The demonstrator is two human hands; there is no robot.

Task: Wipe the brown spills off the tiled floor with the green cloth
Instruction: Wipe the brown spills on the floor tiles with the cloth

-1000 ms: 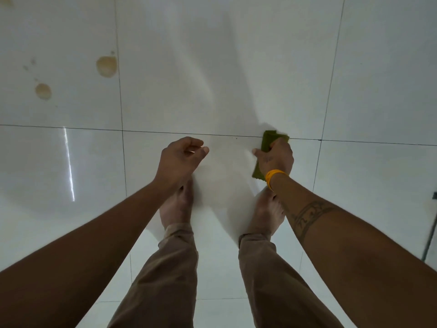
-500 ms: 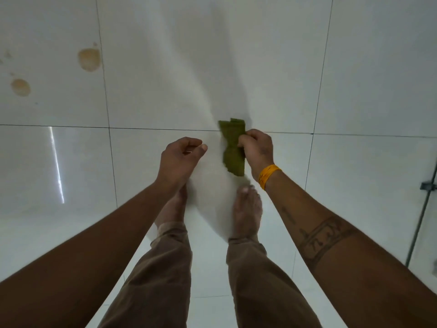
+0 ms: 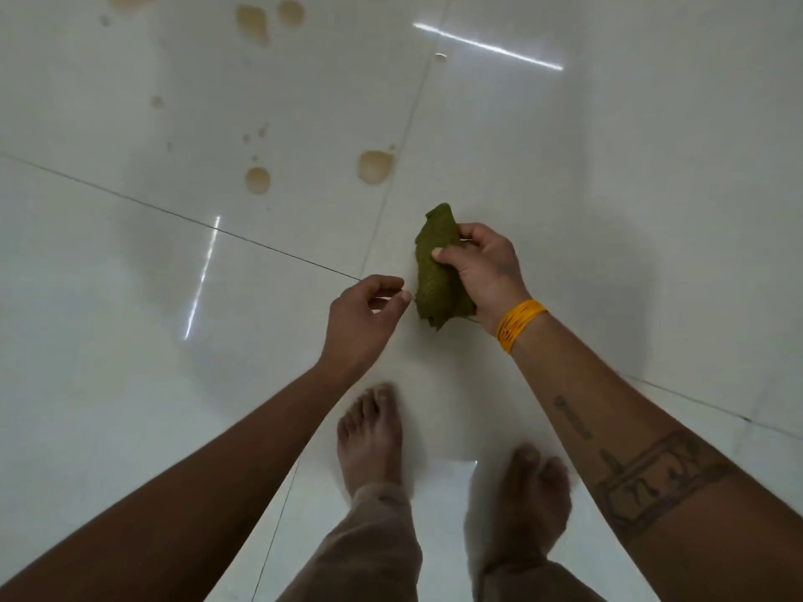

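Note:
My right hand [image 3: 484,271] grips a bunched green cloth [image 3: 436,271], held above the floor at the middle of the view. My left hand [image 3: 363,319] hovers just left of the cloth, fingers curled and slightly apart, holding nothing. Brown spills lie on the white tiled floor [image 3: 130,297] beyond the cloth: a large blot [image 3: 374,166] near a grout line, a round one [image 3: 257,180] to its left, and several more [image 3: 254,21] farther away at the top.
My two bare feet [image 3: 369,432] stand on the tiles below my hands, with brown trouser legs [image 3: 369,553] at the bottom edge. Dark grout lines cross the glossy floor, which carries bright light reflections [image 3: 486,45].
The view has swung left so the spills now lie ahead of my hands. My right hand has turned palm-up with the cloth and my left hand has come close beside it.

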